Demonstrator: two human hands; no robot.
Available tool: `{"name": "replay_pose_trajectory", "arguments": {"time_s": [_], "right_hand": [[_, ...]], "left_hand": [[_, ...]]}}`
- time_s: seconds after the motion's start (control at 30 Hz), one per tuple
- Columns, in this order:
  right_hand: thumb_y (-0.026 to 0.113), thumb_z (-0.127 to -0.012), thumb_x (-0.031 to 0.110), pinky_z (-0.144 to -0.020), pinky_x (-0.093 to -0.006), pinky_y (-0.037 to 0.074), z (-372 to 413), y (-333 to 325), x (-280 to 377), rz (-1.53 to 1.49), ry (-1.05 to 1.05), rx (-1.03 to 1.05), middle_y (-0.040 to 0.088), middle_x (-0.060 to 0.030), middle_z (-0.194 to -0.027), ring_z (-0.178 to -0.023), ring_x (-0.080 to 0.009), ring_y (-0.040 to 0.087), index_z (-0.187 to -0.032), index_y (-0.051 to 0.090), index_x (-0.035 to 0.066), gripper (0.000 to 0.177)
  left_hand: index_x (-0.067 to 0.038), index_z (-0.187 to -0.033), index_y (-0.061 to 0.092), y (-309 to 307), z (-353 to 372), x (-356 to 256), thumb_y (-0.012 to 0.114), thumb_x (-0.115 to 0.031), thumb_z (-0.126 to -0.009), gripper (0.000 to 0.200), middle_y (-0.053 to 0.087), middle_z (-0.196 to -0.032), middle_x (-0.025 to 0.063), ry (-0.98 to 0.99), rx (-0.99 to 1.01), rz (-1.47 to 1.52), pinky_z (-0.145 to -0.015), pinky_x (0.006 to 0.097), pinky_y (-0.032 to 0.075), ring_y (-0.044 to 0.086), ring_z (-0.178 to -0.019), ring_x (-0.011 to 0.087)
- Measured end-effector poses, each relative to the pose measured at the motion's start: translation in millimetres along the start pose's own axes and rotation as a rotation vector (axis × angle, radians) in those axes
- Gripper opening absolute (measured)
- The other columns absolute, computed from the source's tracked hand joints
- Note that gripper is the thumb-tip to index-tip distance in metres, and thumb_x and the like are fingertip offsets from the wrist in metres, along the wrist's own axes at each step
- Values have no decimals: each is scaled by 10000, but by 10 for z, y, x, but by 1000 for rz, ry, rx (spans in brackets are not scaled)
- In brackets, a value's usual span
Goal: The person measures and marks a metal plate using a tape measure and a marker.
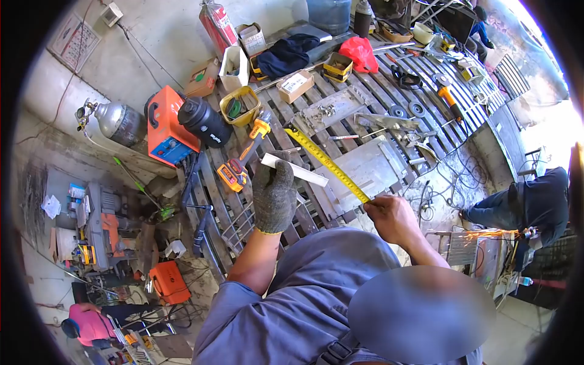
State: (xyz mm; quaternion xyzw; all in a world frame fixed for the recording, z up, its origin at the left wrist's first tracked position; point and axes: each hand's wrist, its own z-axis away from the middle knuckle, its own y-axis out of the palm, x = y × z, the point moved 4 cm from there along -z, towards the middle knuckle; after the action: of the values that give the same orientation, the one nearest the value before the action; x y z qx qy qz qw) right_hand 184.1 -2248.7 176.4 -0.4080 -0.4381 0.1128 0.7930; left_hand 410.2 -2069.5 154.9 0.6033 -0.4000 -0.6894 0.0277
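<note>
A dark knitted glove covers my left hand (274,198), whose fingers are closed on a short pale flat bar (307,174) over the slatted table. My bare right hand (392,219) is closed at the lower end of an extended yellow tape measure (328,163). The tape slants up and left from that hand, passing to the right of the bar, and its far end lies near the metal plates. A yellow cordless grinder (252,140) with its battery lies just beyond my left hand. Under the tape is a flat metal plate (359,173).
On the slatted table (292,228) are a black jug (204,121), an orange welding machine (170,125), a yellow tub (239,105), a cardboard box (295,86) and a corded grinder (448,97). At right, a person (535,201) works amid sparks. Another person (91,322) is at lower left.
</note>
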Motion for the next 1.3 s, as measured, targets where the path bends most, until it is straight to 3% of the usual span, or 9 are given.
{"name": "replay_pose_trajectory", "arguments": {"time_s": [0.1, 0.2, 0.3, 0.4, 0.6, 0.7, 1.3], "right_hand": [[680, -1022, 314, -869, -525, 588, 39, -3, 49, 21, -3, -9, 769, -230, -1012, -928, -443, 739, -1076, 837, 56, 308], [673, -1028, 311, -852, -539, 586, 55, -23, 54, 68, -53, -38, 758, -228, -974, -907, -445, 734, -1036, 829, 59, 297], [664, -1033, 304, -840, -547, 585, 74, -73, 52, 140, -101, -57, 746, -225, -951, -892, -445, 731, -1006, 816, 55, 294], [661, -1033, 299, -833, -549, 586, 99, -126, 51, 176, -100, -50, 743, -226, -949, -889, -447, 728, -989, 807, 42, 299], [663, -1031, 301, -827, -554, 584, 135, -231, 106, 207, -81, -47, 740, -236, -943, -889, -454, 726, -974, 800, 27, 311], [658, -1037, 299, -793, -556, 576, 199, -315, 193, 218, -110, -76, 718, -235, -897, -855, -453, 716, -965, 791, 23, 315], [633, -1052, 263, -743, -548, 565, 377, -558, 341, 340, -148, -184, 701, -243, -910, -851, -422, 734, -981, 788, -10, 323]], "left_hand": [[-48, -1243, 664, 81, 0, -46, 707, -89, -1069, 184, 701, -1080, 27, 13, 4, -46, -860, 307, 603, 689, -958, 134], [-33, -1226, 690, 66, -26, -28, 747, -76, -1037, 202, 721, -1090, 32, 19, 35, -187, -881, 326, 613, 702, -984, 138], [-18, -1243, 691, 80, -24, -11, 770, -94, -1024, 244, 723, -1089, 32, -18, 28, -145, -889, 328, 616, 696, -977, 127], [-48, -1286, 708, -36, -84, 12, 776, -129, -1027, 280, 740, -1149, 49, 34, 109, -141, -909, 401, 657, 742, -1011, 200], [-70, -1260, 715, -8, -54, -69, 770, -145, -1031, 247, 742, -1142, 50, -9, 91, -29, -891, 405, 672, 745, -1000, 205], [-56, -1203, 704, 79, -31, -109, 749, -195, -1061, 204, 730, -1042, 39, -14, -40, 53, -815, 361, 656, 733, -909, 174], [-71, -1275, 696, 113, -166, -96, 704, -130, -1065, 218, 759, -1091, 59, -47, -24, 191, -816, 425, 689, 775, -971, 250]]}}
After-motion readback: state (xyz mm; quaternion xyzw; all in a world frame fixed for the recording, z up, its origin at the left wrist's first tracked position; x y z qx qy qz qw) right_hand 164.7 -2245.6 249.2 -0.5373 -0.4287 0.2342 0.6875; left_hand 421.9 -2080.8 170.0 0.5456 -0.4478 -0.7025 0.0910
